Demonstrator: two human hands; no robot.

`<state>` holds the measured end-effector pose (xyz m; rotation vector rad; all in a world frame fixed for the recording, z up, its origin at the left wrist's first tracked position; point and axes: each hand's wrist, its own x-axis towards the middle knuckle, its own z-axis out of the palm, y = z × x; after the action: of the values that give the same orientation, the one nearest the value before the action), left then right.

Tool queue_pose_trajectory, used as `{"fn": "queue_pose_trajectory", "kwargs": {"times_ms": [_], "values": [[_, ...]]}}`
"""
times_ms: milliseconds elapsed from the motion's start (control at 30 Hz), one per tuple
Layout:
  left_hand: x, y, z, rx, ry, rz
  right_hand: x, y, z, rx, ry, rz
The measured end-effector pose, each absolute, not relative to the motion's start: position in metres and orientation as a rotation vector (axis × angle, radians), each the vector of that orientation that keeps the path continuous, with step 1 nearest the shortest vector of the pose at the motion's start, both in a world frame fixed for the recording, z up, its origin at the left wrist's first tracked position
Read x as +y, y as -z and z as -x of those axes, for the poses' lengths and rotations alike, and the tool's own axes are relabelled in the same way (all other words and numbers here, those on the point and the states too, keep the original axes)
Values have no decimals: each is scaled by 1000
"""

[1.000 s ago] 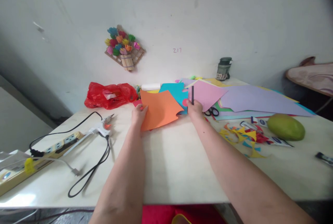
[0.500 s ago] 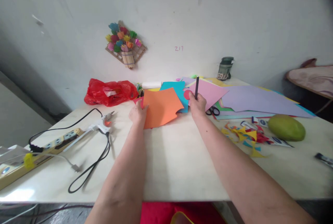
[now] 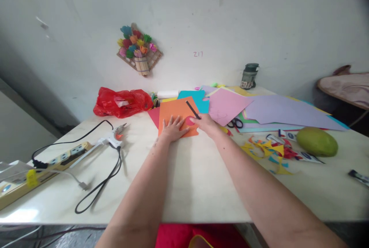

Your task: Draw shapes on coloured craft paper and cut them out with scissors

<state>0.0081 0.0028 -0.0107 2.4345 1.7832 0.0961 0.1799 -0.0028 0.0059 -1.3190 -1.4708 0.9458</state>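
Note:
An orange paper sheet (image 3: 173, 108) lies on the table with a cut notch at its lower right corner. My left hand (image 3: 173, 128) rests on it, palm down with fingers spread. In my right hand (image 3: 206, 123) is a dark pen or pencil (image 3: 192, 109), its shaft slanting up to the left. The same hand's fingertips are on a small red paper circle (image 3: 190, 121), which lies over the right part of the orange sheet. Red paper (image 3: 153, 115) sticks out at the left, and blue paper (image 3: 198, 100) shows behind.
Scissors (image 3: 235, 123) lie beside pink paper (image 3: 229, 104). To the right are paper scraps (image 3: 265, 150), glue tubes (image 3: 309, 157) and a green fruit (image 3: 317, 141). A glue gun (image 3: 113, 137), power strip (image 3: 69, 155) and red plastic bag (image 3: 123, 102) occupy the left.
The orange sheet, held at its left edge before, now lies flat under my spread left hand. My right hand has brought the red circle and pen left onto it.

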Motion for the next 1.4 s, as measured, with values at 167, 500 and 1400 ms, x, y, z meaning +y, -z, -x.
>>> {"fn": "queue_pose_trajectory", "kwargs": {"times_ms": [167,500,1400], "values": [[3,9,-3,1737,-181,-2423,-10,-9,-177,-1554,-962,1359],[1,5,1,1630,-457,-2354,-28,-28,-179,-1742,-827,1550],[-6,-1,-4,1699,-353,-2439,-5,-4,-175,-1857,-667,1464]]}}
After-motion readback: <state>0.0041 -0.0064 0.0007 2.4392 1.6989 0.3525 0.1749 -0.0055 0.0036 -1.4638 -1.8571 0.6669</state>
